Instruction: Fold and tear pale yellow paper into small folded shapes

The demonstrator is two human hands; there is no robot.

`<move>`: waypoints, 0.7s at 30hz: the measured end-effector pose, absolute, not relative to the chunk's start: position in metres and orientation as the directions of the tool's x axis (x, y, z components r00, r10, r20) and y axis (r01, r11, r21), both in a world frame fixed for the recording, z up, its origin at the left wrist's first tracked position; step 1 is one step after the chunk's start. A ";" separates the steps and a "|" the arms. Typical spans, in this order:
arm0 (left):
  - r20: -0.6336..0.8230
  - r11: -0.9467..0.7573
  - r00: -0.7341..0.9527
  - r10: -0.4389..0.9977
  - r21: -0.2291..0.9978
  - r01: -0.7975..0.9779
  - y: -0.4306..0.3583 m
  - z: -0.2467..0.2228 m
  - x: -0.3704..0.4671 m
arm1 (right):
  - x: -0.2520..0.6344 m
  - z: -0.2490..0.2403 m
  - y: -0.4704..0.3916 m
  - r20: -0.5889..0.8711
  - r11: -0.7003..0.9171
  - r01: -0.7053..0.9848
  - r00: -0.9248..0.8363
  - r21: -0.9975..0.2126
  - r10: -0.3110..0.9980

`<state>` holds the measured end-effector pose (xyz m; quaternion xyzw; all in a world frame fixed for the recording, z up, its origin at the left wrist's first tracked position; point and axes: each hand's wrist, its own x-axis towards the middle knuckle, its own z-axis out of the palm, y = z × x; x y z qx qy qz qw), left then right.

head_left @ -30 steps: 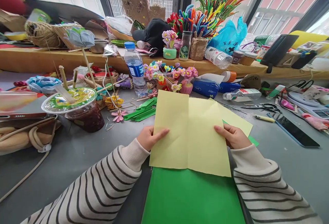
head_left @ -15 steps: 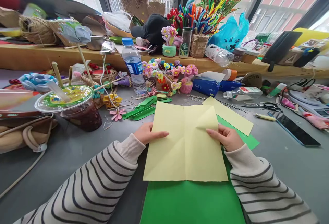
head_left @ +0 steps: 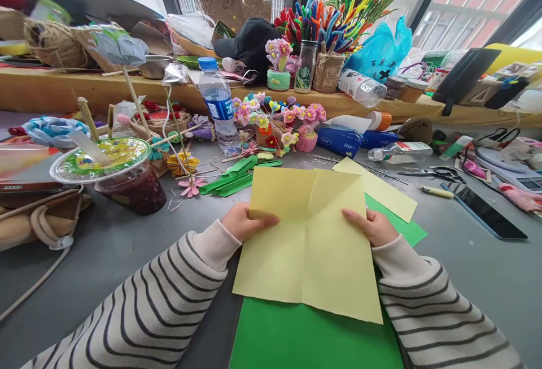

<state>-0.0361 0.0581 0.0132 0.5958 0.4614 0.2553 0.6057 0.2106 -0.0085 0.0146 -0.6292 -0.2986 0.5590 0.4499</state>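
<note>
Left hand (head_left: 239, 223) and right hand (head_left: 378, 228) are both pinching a creased yellow sheet (head_left: 307, 250) by its side edges, thumbs (head_left: 354, 218) on top, and it's held over some green paper (head_left: 313, 339) toward the surface's (head_left: 127, 239) near edge, with a water bottle (head_left: 227, 140) and blue tissue pack (head_left: 339, 140) by the far edge

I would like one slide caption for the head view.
Left hand and right hand hold a creased yellow sheet over a green sheet, flower crafts beyond.
</note>
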 end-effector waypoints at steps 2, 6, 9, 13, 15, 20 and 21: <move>-0.276 0.185 0.442 0.854 0.954 0.237 0.056 0.014 -0.035 | 0.209 0.015 -0.009 -0.447 -0.428 -0.136 0.183 -0.894 0.876; -0.307 0.233 0.404 0.862 0.946 0.224 0.055 0.013 -0.035 | 0.210 0.011 -0.008 -0.442 -0.420 -0.145 0.197 -0.896 0.875; -0.261 0.184 0.444 0.857 0.960 0.209 0.055 0.011 -0.035 | 0.212 0.009 -0.005 -0.469 -0.440 -0.165 0.230 -0.883 0.853; -0.271 0.209 0.471 0.839 0.961 0.180 0.054 0.011 -0.035 | 0.212 0.010 -0.004 -0.485 -0.444 -0.206 0.248 -0.872 0.839; -0.296 0.247 0.442 0.846 0.954 0.168 0.053 0.013 -0.034 | 0.211 0.010 -0.004 -0.472 -0.435 -0.194 0.242 -0.880 0.848; -0.318 0.289 0.402 0.859 0.948 0.134 0.051 0.016 -0.033 | 0.209 0.012 -0.006 -0.469 -0.434 -0.192 0.218 -0.881 0.856; -0.309 0.282 0.407 0.860 0.951 0.128 0.051 0.016 -0.033 | 0.209 0.013 -0.006 -0.472 -0.436 -0.194 0.214 -0.879 0.855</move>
